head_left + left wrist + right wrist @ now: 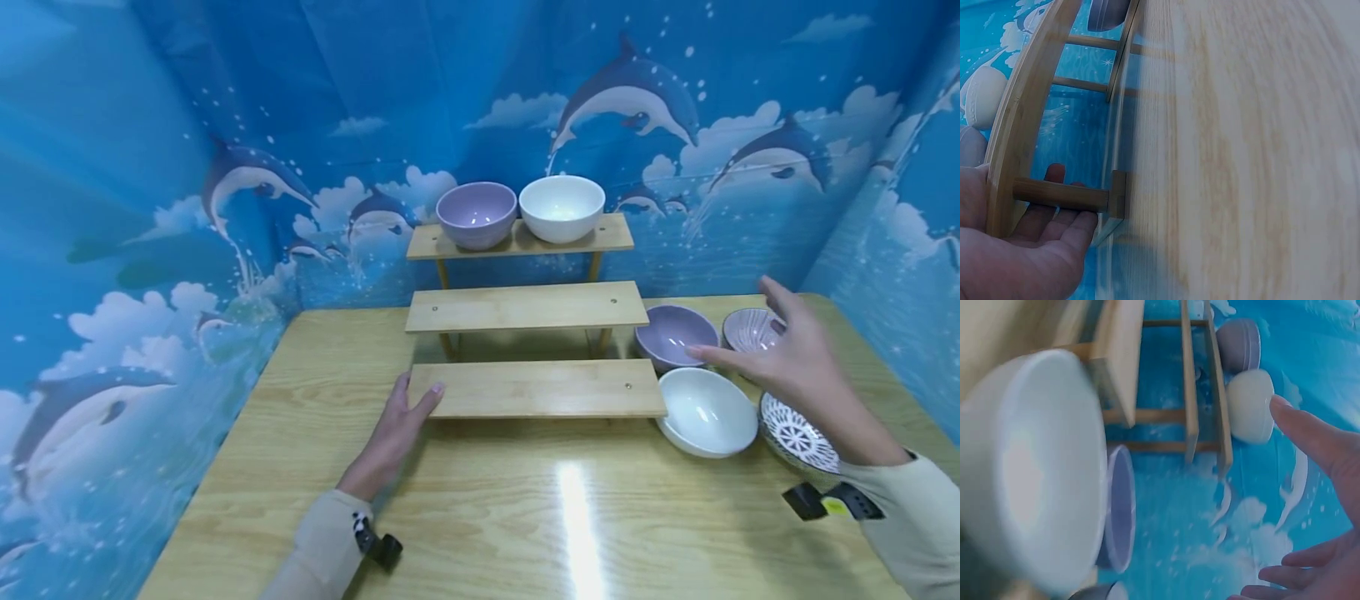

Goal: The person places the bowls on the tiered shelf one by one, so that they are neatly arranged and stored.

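A three-step wooden shelf (536, 390) stands on the table. My left hand (393, 427) grips the left end of its lowest board, thumb on top; in the left wrist view the fingers curl under beside a round wooden post (1063, 192). On the top step sit a purple bowl (477, 218) and a white bowl (562, 210), side by side. My right hand (802, 367) hovers, thumb and fingers spread, holding nothing. Around and below it are another purple bowl (675, 333), another white bowl (708, 414), a striped bowl (750, 329) and a black-and-white patterned bowl (798, 437), partly hidden by the arm.
The light wooden table (487, 517) carries the shelf and bowls. A blue dolphin-printed backdrop (450, 100) closes off the back and both sides. The lower white bowl's rim lies close against the right end of the lowest board.
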### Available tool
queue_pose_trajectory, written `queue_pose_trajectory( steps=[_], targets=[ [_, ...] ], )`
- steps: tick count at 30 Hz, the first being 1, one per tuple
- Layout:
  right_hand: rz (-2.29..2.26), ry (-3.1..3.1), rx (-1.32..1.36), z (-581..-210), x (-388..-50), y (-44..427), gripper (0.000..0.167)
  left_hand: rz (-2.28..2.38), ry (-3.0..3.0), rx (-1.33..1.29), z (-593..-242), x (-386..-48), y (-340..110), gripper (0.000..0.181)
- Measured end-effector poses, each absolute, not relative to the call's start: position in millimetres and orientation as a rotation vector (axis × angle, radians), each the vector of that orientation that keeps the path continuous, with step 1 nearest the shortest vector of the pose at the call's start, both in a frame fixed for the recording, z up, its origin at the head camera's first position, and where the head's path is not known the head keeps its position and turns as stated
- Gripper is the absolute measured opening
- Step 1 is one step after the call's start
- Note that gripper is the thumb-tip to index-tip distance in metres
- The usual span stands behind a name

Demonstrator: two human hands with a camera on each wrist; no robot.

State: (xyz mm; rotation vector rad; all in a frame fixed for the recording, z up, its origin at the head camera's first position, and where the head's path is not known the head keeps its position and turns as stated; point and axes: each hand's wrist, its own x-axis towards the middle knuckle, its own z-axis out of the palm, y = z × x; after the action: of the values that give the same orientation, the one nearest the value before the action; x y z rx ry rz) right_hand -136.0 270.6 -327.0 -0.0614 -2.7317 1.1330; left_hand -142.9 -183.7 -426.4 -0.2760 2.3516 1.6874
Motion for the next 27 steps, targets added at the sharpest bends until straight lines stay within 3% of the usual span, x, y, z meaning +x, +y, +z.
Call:
queue_pose_trajectory(
  steps=[11, 27],
  targets=[
    [1.052, -2.769, -0.256, -360.9, -88.8, 315.5, 0.124, 1.675, 2.355, -0.284, -425.7, -141.7, -184.4, 0.108],
    [0.908, -2.860, -0.308, -407.9, -68.8, 365.4, 0.129, 1.661, 2.361, -0.266, -427.4, -142.7, -184.8, 0.109]
  ],
)
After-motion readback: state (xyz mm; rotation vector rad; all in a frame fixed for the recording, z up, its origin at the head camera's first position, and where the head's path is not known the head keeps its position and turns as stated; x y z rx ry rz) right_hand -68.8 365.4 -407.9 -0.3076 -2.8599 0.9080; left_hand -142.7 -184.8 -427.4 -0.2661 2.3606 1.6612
